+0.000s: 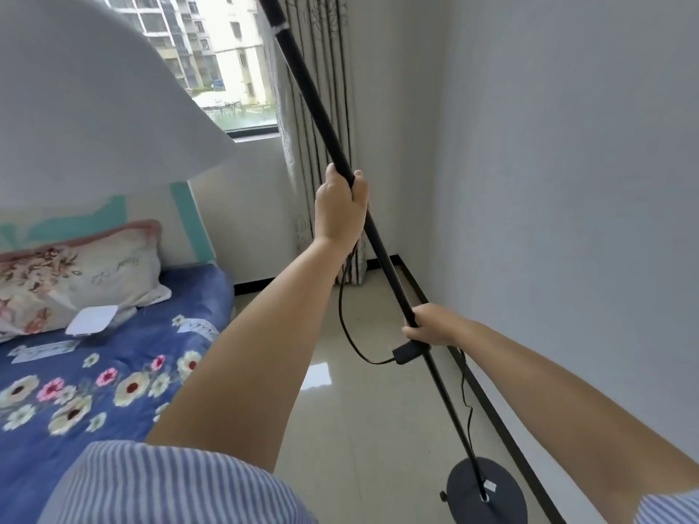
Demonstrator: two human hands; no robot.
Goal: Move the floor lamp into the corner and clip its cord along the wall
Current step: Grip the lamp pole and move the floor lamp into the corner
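The floor lamp's black pole [314, 104] leans across the view, from the top centre down to its round black base [488, 493] near the right wall. My left hand [340, 209] grips the pole at mid height. My right hand [435, 325] grips it lower down, just above a black switch box [410, 351]. A black cord [346, 315] loops from the switch up behind my left wrist, and another length runs down beside the pole toward the base. The white shade [90, 100] fills the upper left.
A bed with a blue floral sheet [113, 383] and pillow [75, 274] stands on the left. A striped curtain [321, 153] hangs in the room corner beside the window [223, 62]. A black baseboard [491, 395] runs along the grey right wall. Glossy beige tiles [359, 429] cover the floor.
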